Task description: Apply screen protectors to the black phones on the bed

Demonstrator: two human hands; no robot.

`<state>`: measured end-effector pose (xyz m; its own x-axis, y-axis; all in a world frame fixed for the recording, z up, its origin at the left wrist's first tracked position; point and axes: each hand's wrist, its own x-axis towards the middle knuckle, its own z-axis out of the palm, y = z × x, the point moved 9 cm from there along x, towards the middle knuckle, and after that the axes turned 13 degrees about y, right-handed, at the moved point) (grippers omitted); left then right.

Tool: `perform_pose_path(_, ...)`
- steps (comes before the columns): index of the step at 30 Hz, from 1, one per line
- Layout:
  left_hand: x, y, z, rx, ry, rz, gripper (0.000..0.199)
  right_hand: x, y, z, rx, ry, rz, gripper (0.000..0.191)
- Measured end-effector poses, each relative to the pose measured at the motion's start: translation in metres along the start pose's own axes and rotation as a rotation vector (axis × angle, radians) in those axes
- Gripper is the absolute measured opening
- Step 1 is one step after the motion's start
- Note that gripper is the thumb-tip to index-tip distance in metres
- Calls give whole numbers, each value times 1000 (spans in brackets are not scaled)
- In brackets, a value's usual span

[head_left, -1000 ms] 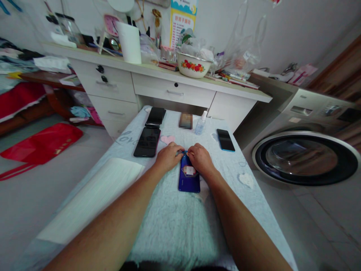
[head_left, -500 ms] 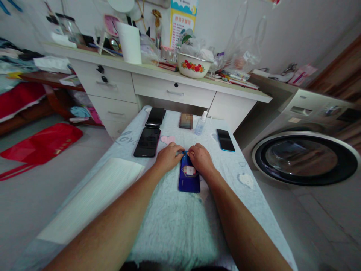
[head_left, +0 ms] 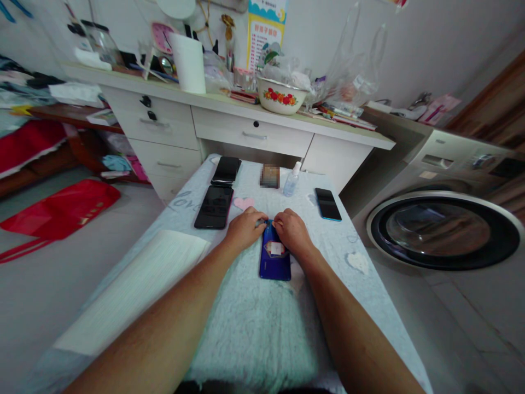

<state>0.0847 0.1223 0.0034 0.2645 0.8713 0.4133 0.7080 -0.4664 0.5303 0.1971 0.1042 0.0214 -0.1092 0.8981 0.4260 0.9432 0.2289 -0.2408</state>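
A blue phone (head_left: 270, 266) lies back side up on the cloth-covered table, with a patterned sticker and a white square on its back. My left hand (head_left: 246, 227) is closed at the phone's far left corner, beside the camera. Between its thumb and finger shows a small grey thing, too small to name. My right hand (head_left: 291, 230) is curled over the far right corner, its fingertips pressed on the phone's upper end. Those fingertips partly hide that end.
Black phones (head_left: 214, 207) lie at the left, another phone (head_left: 328, 204) at the right. A clear spray bottle (head_left: 291, 181) stands near the far edge beside a blurred square item (head_left: 270, 176). White paper (head_left: 135, 290) lies front left. A washing machine (head_left: 443, 230) stands right.
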Motion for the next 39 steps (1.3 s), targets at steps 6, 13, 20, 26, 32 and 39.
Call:
perform_pose_path(6, 1, -2, 2, -2, -6, -7, 24, -1, -1, 0, -4, -21, 4, 17)
perform_pose_path(13, 0, -2, 2, 13, -7, -8, 25, -1, -2, -2, 2, 1, -4, 15)
perform_pose_path(20, 0, -1, 1, 9, -6, -8, 24, -1, -1, -1, -7, -17, 5, 15)
perform_pose_path(26, 0, -1, 1, 5, -7, -18, 24, -1, -1, -2, 0, -22, 11, 15)
perform_pose_path(32, 0, -1, 0, 6, -8, -14, 24, -1, 0, 0, -7, -28, 9, 16)
perform_pose_path(39, 0, 0, 0, 16, -11, -6, 25, -2, -1, -2, 5, -9, 0, 16)
